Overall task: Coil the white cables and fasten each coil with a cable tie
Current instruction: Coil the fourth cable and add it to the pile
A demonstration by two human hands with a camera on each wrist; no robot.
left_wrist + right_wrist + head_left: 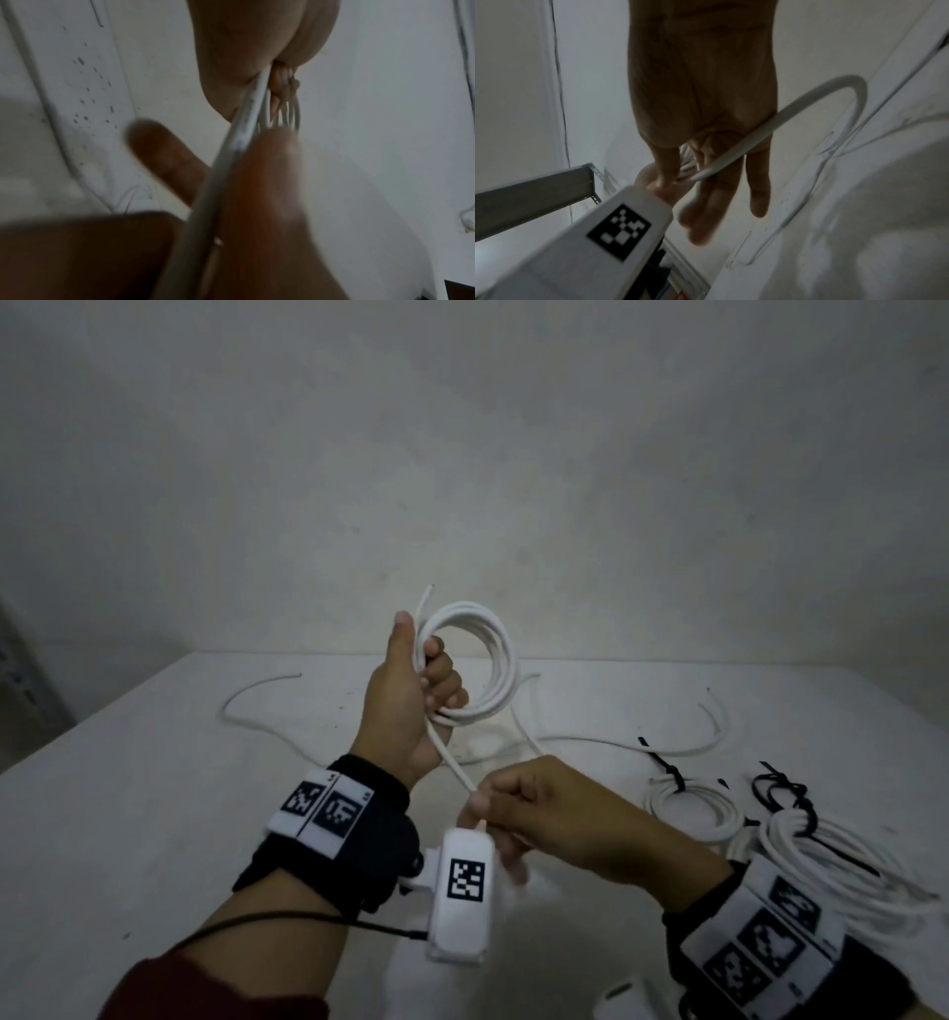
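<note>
My left hand (429, 690) is raised above the table and grips a coil of white cable (482, 654) of several loops, thumb up along its left side. The coil's free tail (452, 762) runs down and towards me to my right hand (488, 806), which pinches it near the left wrist camera. In the left wrist view the tail (244, 125) leaves the curled left fingers (280, 81) and passes the blurred right hand's fingers (164, 154). The right wrist view shows the cable (795, 109) crossing my right hand (700, 178). Black cable ties (665, 765) lie at the right.
Two coils fastened with black ties (693, 809) (827, 860) lie on the white table (154, 814) at the right. Loose white cables (257, 706) (711, 737) trail across the far part of the table. A wall stands right behind the table.
</note>
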